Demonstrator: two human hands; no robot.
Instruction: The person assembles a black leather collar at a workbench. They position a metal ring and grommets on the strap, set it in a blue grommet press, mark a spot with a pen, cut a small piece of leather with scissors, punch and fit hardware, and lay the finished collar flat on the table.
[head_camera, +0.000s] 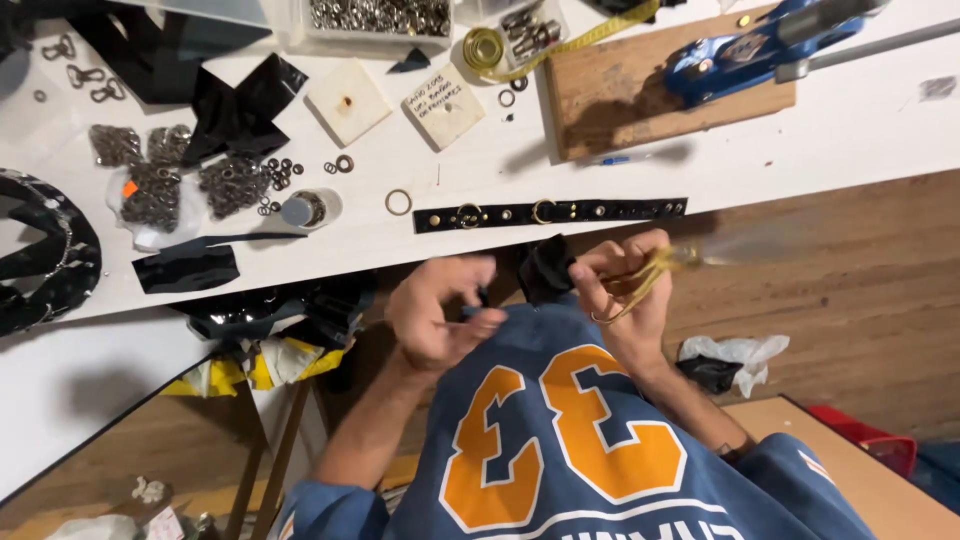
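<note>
strap (550, 212) lies crosswise on surface (820, 140), just beyond both hands | right hand (625, 290) nearer, pinching ring (603, 316) (blurred tool too) | left hand (440, 310) curled, contents unclear

My white desk (860, 130) runs across the top of my view, lit evenly from above, with soft shadows on it. Below its edge lies a wooden plank floor (850, 270), brown and worn. A second white surface (70, 390) sits lower at my left, on thin wooden legs (285, 450).

Leather craft workshop, white workbench (800, 140), rivets (380, 15), studded black strap (550, 213), blue press (760, 45)
</note>
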